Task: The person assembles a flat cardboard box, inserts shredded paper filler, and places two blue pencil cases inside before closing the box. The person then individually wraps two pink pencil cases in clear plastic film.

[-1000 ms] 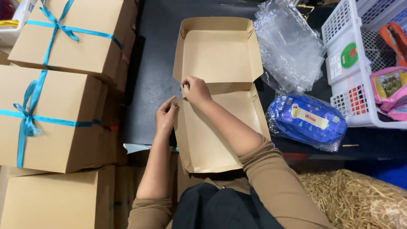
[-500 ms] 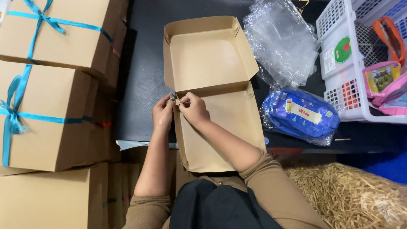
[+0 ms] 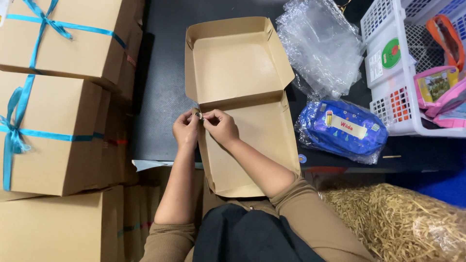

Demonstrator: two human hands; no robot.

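Both hands meet at the left wall of an open cardboard box, which lies flat on the dark table with its lid folded back. The left hand and right hand are pinched, fingertips together, on the corner flap at the hinge — what, if anything, sits between the fingers is too small to make out. The box's near edge is hidden behind the person's arms, and the ribbon-tied boxes on the left are cut off by the frame.

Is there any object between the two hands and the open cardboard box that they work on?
Nothing visible. The left hand and right hand already pinch the left corner of the open cardboard box, near its fold. The blue pouch lies apart, to the right.
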